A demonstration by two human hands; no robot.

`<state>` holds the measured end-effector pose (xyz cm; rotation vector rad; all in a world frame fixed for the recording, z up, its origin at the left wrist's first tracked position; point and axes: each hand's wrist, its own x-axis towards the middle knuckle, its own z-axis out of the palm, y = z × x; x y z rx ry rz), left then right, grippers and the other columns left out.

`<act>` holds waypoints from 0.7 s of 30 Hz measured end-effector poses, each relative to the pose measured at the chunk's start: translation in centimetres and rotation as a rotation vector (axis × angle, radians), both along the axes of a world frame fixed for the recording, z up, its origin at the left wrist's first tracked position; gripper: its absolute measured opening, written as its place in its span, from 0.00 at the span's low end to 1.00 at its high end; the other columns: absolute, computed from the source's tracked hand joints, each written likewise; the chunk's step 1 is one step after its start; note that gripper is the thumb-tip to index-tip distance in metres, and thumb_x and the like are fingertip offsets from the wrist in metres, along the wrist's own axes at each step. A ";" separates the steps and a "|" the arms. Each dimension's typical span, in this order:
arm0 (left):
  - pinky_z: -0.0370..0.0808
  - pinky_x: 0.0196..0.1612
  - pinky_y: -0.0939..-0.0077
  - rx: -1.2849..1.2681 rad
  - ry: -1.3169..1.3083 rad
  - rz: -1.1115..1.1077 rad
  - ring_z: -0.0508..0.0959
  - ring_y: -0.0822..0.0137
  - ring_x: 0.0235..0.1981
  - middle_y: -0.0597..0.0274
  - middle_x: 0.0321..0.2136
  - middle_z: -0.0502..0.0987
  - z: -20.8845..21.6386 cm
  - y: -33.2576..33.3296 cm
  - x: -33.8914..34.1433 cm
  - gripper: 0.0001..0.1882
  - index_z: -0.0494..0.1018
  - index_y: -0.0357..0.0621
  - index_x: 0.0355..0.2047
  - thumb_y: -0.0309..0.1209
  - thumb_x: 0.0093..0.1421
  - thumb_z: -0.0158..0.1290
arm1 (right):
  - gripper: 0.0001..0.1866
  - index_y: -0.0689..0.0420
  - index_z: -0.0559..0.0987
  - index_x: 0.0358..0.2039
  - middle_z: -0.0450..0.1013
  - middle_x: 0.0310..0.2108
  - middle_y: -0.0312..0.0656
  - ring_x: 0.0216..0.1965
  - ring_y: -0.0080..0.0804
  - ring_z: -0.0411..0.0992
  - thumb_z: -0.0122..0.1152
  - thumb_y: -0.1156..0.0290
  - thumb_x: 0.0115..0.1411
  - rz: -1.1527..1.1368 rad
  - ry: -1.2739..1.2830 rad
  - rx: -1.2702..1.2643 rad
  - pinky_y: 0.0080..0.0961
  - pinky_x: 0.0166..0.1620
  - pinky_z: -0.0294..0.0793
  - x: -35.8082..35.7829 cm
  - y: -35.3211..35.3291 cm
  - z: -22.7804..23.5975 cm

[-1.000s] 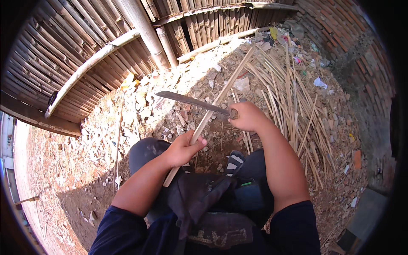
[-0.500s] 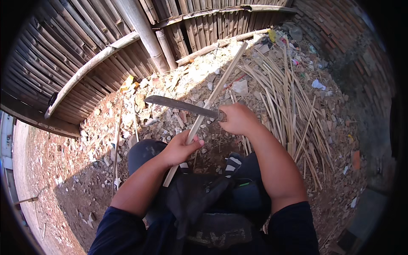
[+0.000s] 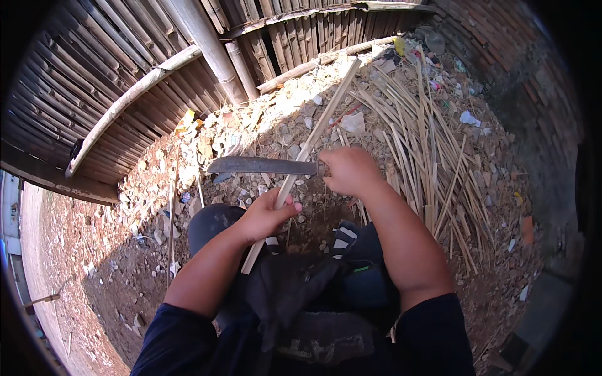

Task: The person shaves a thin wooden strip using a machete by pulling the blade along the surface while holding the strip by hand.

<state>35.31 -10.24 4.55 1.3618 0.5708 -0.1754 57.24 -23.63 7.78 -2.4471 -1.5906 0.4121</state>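
My left hand (image 3: 268, 216) is closed round the lower part of a long pale strip of split bamboo (image 3: 326, 118), which slants up and away to the right. In my right hand (image 3: 351, 170) is the handle of a machete (image 3: 263, 165), mostly hidden by my fingers. Its dark, broad blade points left and lies across the strip, a little beyond my left hand. Whether the edge bites into the bamboo I cannot tell. The strip's near end comes out below my left hand, over my lap.
A heap of split bamboo strips (image 3: 433, 163) lies on the ground to the right. Ahead stands a bamboo fence (image 3: 150, 100) with a thick pole (image 3: 210, 50); a brick wall (image 3: 533, 81) rises at the far right. Stones and litter cover the dirt between my knees and the fence.
The machete blade has turned, its tip dropping slightly so that it lies nearly level across the strip. My right hand has shifted a little; my left hand keeps its grip.
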 end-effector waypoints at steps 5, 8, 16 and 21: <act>0.58 0.19 0.79 0.005 0.018 -0.057 0.64 0.80 0.18 0.74 0.21 0.67 0.7 0.0 0.7 0.16 0.64 0.50 0.37 0.35 0.64 0.63 | 0.19 0.53 0.83 0.42 0.80 0.35 0.53 0.41 0.55 0.79 0.69 0.63 0.48 -0.160 0.113 0.110 0.48 0.45 0.78 1.2 0.1 -2.1; 0.59 0.19 0.79 0.030 0.055 -0.020 0.65 0.80 0.18 0.74 0.21 0.67 -0.4 0.3 0.2 0.16 0.64 0.49 0.38 0.35 0.64 0.64 | 0.18 0.53 0.82 0.41 0.80 0.35 0.52 0.40 0.55 0.79 0.69 0.63 0.48 -0.118 0.064 0.079 0.48 0.45 0.78 0.1 0.2 -1.8; 0.58 0.19 0.80 0.039 0.039 -0.049 0.64 0.80 0.17 0.74 0.20 0.66 -0.4 -0.1 0.5 0.18 0.64 0.49 0.37 0.35 0.62 0.65 | 0.22 0.49 0.83 0.46 0.81 0.34 0.50 0.39 0.54 0.79 0.69 0.62 0.49 -0.170 0.063 0.069 0.46 0.44 0.79 1.3 0.0 -2.4; 0.59 0.19 0.79 -0.007 0.051 -0.017 0.64 0.80 0.18 0.74 0.21 0.66 0.4 0.1 0.2 0.18 0.64 0.49 0.38 0.35 0.62 0.66 | 0.22 0.49 0.83 0.47 0.81 0.36 0.50 0.42 0.52 0.79 0.67 0.63 0.50 -0.189 0.104 0.053 0.47 0.46 0.78 0.7 0.2 -1.3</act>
